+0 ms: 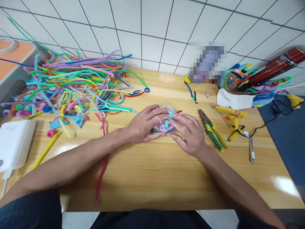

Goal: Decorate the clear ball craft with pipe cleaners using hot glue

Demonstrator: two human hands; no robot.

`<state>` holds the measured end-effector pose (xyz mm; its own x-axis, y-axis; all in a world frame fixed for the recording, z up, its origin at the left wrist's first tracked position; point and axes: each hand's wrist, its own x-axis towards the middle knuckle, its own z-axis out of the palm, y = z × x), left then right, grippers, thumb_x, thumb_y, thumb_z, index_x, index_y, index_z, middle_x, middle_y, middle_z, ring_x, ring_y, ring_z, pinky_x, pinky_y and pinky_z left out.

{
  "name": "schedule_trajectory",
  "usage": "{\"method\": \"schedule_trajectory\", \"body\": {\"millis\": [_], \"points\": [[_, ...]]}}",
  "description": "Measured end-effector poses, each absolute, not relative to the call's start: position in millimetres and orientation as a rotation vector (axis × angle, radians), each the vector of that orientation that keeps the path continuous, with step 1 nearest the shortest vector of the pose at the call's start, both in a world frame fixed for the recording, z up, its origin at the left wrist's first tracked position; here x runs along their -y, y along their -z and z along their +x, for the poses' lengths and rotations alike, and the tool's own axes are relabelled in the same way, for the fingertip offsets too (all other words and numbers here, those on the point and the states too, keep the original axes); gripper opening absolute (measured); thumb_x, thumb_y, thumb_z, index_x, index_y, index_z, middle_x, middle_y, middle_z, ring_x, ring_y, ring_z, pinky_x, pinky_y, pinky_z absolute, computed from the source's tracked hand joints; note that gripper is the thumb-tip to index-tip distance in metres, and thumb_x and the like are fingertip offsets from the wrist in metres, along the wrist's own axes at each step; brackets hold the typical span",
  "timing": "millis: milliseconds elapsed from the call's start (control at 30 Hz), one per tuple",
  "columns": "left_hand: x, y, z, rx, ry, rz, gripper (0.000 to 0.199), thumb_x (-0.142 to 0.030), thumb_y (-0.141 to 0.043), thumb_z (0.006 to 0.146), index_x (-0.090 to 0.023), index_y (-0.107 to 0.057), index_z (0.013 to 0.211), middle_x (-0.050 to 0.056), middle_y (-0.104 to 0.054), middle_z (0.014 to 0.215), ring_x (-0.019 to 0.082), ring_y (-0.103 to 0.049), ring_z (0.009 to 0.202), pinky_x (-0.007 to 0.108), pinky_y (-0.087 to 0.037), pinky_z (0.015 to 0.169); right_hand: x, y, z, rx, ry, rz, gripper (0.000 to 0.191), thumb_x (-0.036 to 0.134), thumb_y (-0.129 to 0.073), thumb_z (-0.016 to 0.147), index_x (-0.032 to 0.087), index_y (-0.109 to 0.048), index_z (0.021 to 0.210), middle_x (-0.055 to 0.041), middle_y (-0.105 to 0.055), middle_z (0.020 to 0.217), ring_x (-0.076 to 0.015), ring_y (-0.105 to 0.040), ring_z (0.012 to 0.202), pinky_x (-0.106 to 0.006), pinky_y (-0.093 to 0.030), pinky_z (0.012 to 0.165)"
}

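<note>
Curving half-open, right hand point(189, 132) touches left hand's point(144, 125) craft point(165, 125).

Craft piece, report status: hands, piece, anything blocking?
Left hand, right hand: both at colorful craft piece. Piece partly covered. Pliers beside right hand, not blocking.

No word, brand, number or sign can be read. The white box point(19, 142) has a faint trace like small print near its far edge, too pale and blurred to make out. The glue gun point(230, 112) bears a small orange patch on its side, too small to tell whether it holds lettering. A pixelated block point(208, 63) by the wall hides whatever may be written there. On the flask point(274, 67), no lettering is legible.
</note>
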<state>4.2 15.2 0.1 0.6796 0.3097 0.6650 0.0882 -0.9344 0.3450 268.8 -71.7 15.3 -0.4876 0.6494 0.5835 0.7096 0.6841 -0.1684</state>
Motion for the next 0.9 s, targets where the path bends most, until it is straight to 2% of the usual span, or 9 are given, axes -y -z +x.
{"method": "schedule_trajectory", "body": {"millis": [67, 200, 367, 533, 667, 767, 900], "points": [[-14, -2, 4, -0.312, -1.116, 2.571, 0.061, -0.044, -0.069, 0.106, -0.024, -0.048, 0.160, 0.021, -0.064, 0.158, 0.033, -0.062, 0.149, 0.061, -0.052, 0.125, 72, -14, 269, 2.266, 0.143, -1.043, 0.048, 0.038, -0.067, 0.107, 0.030, -0.065, 0.155, -0.0130, -0.073, 0.149, -0.0348, -0.069, 0.135, -0.059, -0.060, 0.110], [-9, -9, 5, -0.381, -1.150, 2.428, 0.034, -0.033, -0.056, 0.115, -0.025, -0.060, 0.147, 0.015, -0.071, 0.150, 0.026, -0.064, 0.146, 0.052, -0.052, 0.124, 72, -13, 266, 2.231, 0.191, -0.998, 0.052, 0.035, -0.069, 0.106, 0.029, -0.062, 0.157, -0.0134, -0.075, 0.146, -0.0337, -0.070, 0.133, -0.056, -0.062, 0.108], [-5, -15, 8, -0.490, -1.189, 2.338, 0.019, -0.030, -0.063, 0.112, -0.024, -0.069, 0.129, 0.012, -0.079, 0.137, 0.024, -0.072, 0.136, 0.047, -0.055, 0.116, 74, -14, 263, 2.263, 0.148, -1.028, 0.050, 0.032, -0.070, 0.106, 0.033, -0.066, 0.155, -0.0107, -0.074, 0.150, -0.0330, -0.069, 0.134, -0.056, -0.061, 0.111], [-7, -14, 10, -0.522, -1.224, 2.354, 0.017, -0.035, -0.065, 0.111, -0.023, -0.070, 0.121, 0.012, -0.081, 0.132, 0.024, -0.076, 0.129, 0.046, -0.057, 0.110, 75, -14, 264, 2.277, 0.150, -1.019, 0.054, 0.035, -0.070, 0.106, 0.032, -0.062, 0.159, -0.0110, -0.074, 0.151, -0.0335, -0.069, 0.135, -0.056, -0.061, 0.111], [-7, -13, 11, -0.483, -1.285, 2.340, 0.017, -0.031, -0.068, 0.109, -0.023, -0.069, 0.123, 0.012, -0.081, 0.131, 0.023, -0.076, 0.127, 0.045, -0.058, 0.109, 74, -13, 262, 2.256, 0.192, -0.966, 0.058, 0.042, -0.068, 0.108, 0.027, -0.056, 0.163, -0.0136, -0.075, 0.148, -0.0333, -0.071, 0.134, -0.055, -0.062, 0.108], [-7, -13, 11, -0.467, -1.289, 2.336, 0.019, -0.027, -0.069, 0.107, -0.024, -0.069, 0.126, 0.011, -0.081, 0.132, 0.023, -0.075, 0.129, 0.045, -0.058, 0.111, 74, -13, 262, 2.240, 0.212, -0.950, 0.056, 0.041, -0.068, 0.108, 0.025, -0.058, 0.161, -0.0140, -0.076, 0.146, -0.0326, -0.070, 0.134, -0.053, -0.063, 0.107], [-6, -13, 11, -0.437, -1.292, 2.350, 0.018, -0.026, -0.069, 0.107, -0.024, -0.069, 0.125, 0.011, -0.081, 0.132, 0.024, -0.075, 0.128, 0.046, -0.058, 0.111, 75, -12, 264, 2.250, 0.191, -0.974, 0.050, 0.038, -0.068, 0.107, 0.029, -0.063, 0.156, -0.0116, -0.076, 0.147, -0.0338, -0.069, 0.136, -0.056, -0.062, 0.108]]}}
